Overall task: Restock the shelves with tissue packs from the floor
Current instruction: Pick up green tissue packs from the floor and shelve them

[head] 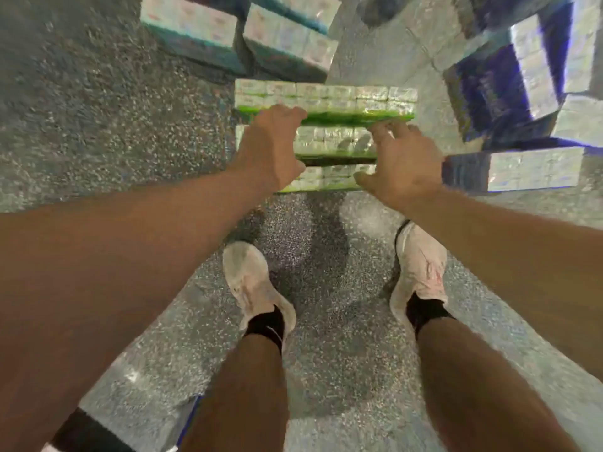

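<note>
Three green-edged tissue packs (pixel 326 138) lie stacked on the speckled floor (pixel 98 109), printing too blurred to read. Left hand (pixel 272 148) and right hand (pixel 403 164) reach over them, fingers loosely spread, gripping nothing.

White sneakers (pixel 251 282) with black socks (pixel 266 324) stand apart on speckled floor (pixel 98 125) — grey, glittering.

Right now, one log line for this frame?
stage: reach | left hand: open, over green packs | right hand: open, over packs | packs: on floor
</note>
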Available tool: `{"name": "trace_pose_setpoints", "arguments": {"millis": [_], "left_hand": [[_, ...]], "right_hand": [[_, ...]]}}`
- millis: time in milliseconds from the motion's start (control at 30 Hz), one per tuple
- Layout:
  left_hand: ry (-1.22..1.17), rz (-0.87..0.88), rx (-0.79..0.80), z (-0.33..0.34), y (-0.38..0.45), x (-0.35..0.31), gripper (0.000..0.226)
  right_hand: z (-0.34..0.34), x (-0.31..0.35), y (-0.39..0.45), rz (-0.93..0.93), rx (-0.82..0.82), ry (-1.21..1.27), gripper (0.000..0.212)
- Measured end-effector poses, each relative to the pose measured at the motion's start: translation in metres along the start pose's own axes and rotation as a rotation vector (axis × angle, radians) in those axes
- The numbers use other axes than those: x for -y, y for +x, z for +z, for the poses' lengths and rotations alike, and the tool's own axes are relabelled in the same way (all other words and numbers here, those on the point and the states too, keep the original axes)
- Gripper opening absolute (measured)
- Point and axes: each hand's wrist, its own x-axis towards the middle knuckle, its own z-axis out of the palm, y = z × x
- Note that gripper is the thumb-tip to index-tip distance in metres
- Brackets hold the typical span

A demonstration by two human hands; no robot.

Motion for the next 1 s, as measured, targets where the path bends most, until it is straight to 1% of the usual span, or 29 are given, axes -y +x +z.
{"name": "trace_pose_setpoints", "arguments": {"millis": [67,133,233,267,333,433,533,600,667,733,767,867,933,1000], "left_hand": [[0.042,0.014,-0.029,0.025,0.017,0.009,0.078],[0.108,0.007,-0.055,0.049,0.027,0.021,0.076],[0.178,0.005,-0.137,0.064,0.037,0.029,0.064],[0.170,0.016,-0.170,0.066,0.037,0.030,0.059],[0.168,0.016,-0.183,0.064,0.033,0.030,0.055],[0.115,-0.012,-0.196,0.036,0.018,0.031,0.057],[0.110,0.009,-0.210,-0.018,-0.007,0.028,0.061],[0.081,0.022,-0.225,-0.073,-0.028,0.025,0.058],[0.104,-0.028,-0.178,-0.137,-0.053,0.016,0.048],[0.123,-0.074,-0.165,-0.199,-0.085,0.004,0.039],[0.120,-0.097,-0.189,-0.230,-0.101,0.000,0.042],[0.098,-0.135,-0.253,-0.321,-0.157,-0.008,0.050],[0.056,-0.171,-0.303,-0.381,-0.193,-0.018,0.047],[0.042,-0.232,-0.354,-0.438,-0.232,-0.026,0.045]], "right_hand": [[0.024,-0.007,0.022,-0.033,-0.031,-0.026,0.078],[0.048,-0.013,0.039,-0.057,-0.024,-0.080,0.077],[0.065,-0.019,0.059,-0.051,-0.099,-0.146,0.067],[0.065,-0.019,0.060,-0.047,-0.125,-0.158,0.062],[0.064,-0.016,0.058,-0.048,-0.151,-0.173,0.050],[0.038,-0.003,0.044,-0.067,-0.183,-0.152,0.044],[-0.010,0.013,0.018,-0.087,-0.224,-0.118,0.042],[-0.059,0.029,0.000,-0.125,-0.228,-0.059,0.040],[-0.117,0.047,-0.017,-0.152,-0.237,-0.010,0.041],[-0.174,0.061,-0.039,-0.204,-0.305,-0.018,0.046],[-0.203,0.068,-0.046,-0.239,-0.357,-0.039,0.049],[-0.295,0.094,-0.073,-0.368,-0.406,-0.042,0.054],[-0.358,0.111,-0.092,-0.488,-0.476,-0.006,0.055],[-0.421,0.131,-0.111,-0.601,-0.505,0.016,0.055]]}}
